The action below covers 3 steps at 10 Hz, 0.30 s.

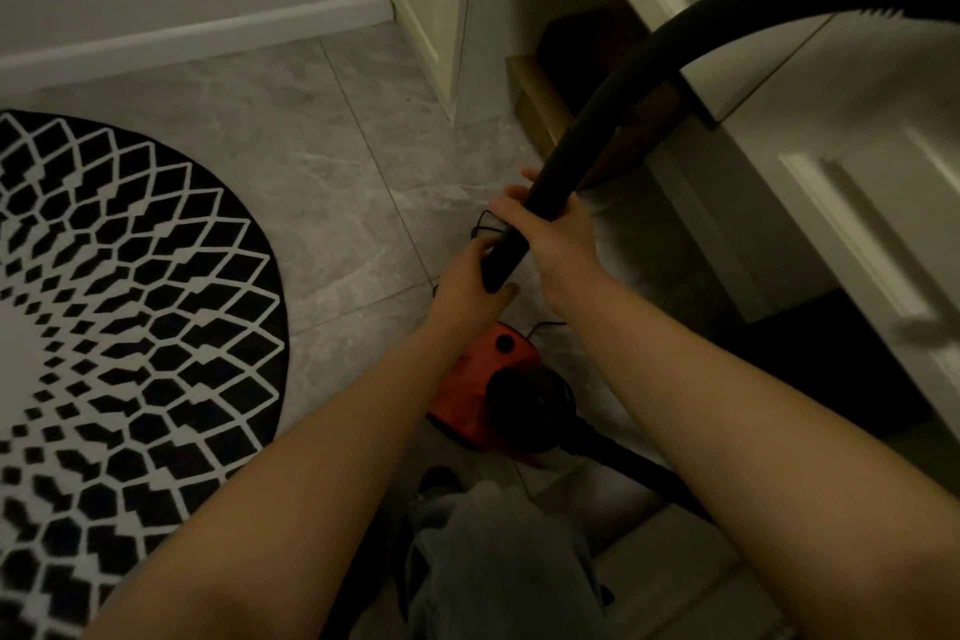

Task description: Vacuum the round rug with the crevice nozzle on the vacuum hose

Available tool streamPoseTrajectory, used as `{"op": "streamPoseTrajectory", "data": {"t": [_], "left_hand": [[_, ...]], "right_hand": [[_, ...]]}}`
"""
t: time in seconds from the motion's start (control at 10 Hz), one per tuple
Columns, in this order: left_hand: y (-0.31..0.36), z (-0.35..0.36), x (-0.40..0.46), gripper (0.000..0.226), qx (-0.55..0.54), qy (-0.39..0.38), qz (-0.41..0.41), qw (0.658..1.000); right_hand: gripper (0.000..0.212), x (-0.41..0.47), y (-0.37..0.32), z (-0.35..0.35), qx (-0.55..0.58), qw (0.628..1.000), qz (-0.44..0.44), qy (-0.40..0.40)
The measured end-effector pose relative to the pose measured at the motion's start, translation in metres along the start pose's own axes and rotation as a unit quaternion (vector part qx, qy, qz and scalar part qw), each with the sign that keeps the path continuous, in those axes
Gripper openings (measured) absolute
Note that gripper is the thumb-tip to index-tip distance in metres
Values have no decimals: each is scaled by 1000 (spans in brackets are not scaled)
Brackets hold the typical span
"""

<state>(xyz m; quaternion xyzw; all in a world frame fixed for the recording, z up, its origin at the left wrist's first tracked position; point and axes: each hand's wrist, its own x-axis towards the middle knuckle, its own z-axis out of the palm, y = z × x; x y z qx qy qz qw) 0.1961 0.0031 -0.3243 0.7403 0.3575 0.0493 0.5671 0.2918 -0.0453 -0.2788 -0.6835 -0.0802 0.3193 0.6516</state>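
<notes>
Right hand [558, 237] grips vacuum hose [613, 120] end, left hand [475, 283] pinches crevice nozzle [506, 255], probably seating it. Round rug [130, 286] lies on floor, left, apart from nozzle.

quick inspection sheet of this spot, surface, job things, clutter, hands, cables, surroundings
surface: grey tiled floor; pale specks near the cupboard corner.
job's things: round rug, black with a white pattern, flat on the floor at left. Black vacuum hose arches in from upper right. Crevice nozzle at its end, held above bare floor, not on the rug. Orange vacuum body on the floor between the forearms.
clutter: nothing seen.
grippers: right hand grips the hose end; left hand holds the nozzle.
cables: thin black cord looped on the floor beside the hands.
surroundings: white baseboard, white cabinet doors at right, a dark open shelf below.
</notes>
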Motion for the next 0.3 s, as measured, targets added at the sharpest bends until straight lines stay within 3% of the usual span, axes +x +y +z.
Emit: {"op": "streamPoseTrajectory", "data": {"t": [0.2, 0.3], "left_hand": [[-5, -11, -11, 72, -5, -5, -21, 1000], [-6, -22, -24, 77, 26, -20, -46, 998]], "right_hand": [[45, -7, 5, -5, -11, 1000, -10, 25], [67, -14, 17, -10, -76, 997, 34, 9]]}}
